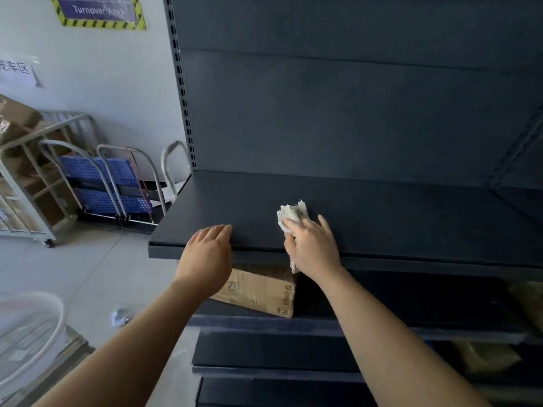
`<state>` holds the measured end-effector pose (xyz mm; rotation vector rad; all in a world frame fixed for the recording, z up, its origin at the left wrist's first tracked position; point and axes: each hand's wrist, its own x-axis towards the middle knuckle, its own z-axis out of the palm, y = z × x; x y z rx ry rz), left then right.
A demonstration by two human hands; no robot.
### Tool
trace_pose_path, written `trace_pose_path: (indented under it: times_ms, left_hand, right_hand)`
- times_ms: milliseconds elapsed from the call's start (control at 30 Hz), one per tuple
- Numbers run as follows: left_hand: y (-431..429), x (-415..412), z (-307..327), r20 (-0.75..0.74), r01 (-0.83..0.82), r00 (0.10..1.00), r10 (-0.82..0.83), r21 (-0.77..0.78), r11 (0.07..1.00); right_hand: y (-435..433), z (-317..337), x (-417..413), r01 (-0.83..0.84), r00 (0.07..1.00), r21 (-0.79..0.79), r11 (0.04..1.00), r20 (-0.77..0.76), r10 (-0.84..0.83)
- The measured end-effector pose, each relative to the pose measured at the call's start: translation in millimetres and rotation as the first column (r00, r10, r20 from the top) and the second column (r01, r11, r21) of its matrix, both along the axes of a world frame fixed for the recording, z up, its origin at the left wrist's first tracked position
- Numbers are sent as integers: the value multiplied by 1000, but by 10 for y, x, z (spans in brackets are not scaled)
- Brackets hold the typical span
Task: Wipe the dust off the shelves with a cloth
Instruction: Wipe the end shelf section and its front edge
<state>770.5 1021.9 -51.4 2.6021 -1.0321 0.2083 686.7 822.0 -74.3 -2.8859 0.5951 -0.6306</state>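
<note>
Dark shelf (pixel 235 201): right hand (pixel 314 248) fingers flat on cloth (pixel 292 211); left hand (pixel 208 254) fingers relaxed at edge; trolleys (pixel 117 183) beyond.

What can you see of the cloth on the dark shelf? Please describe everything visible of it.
The cloth is off-white, looks like soft ribbed fabric, and is crumpled rather than folded flat. It lies on top of the dark shelf, near the front edge. The right hand presses on it from above and hides its middle. One bunched end sticks out beyond the fingertips toward the back panel; a narrow end hangs over the shelf's front edge, below the hand. Nothing else touches it.
</note>
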Motion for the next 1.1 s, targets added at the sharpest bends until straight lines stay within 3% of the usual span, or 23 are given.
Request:
trace_pose_path:
  times_ms: [133,267,333,467,633,767,1000,1100]
  left_hand:
    - [-284,-178,26,-4,26,1000,-26,8,1000]
    - [-487,-258,-13,-30,-6,1000,7,8,1000]
    - [-590,-275,-26,-34,-27,999,27,-1,1000]
    - [-756,-276,-55,-43,-95,995,93,-26,995]
    - [-792,-261,-105,4,-158,987,159,-76,984]
    - [-842,-253,-138,63,-202,976,206,-68,977]
    - [-965,-300,-165,88,-257,961,260,-44,965]
    - [-1077,-380,-160,93,-255,961,259,-59,965]
  right_hand:
    - [-601,27,-441,131,991,64,989,-13,-130]
    - [-1090,191,-681,291,956,233,928,-46,-289]
    - [-1127,266,-596,278,958,286,917,-13,-287]
    - [-844,258,-89,-20,997,163,986,79,7]
    - [-406,238,595,-310,939,145,940,-106,326]
    - [-377,210,982,-371,886,161,914,-233,401]
    - [-1217,248,660,-175,965,-45,984,-206,162]
    - [-1850,200,273,123,959,-49,991,-252,-131]
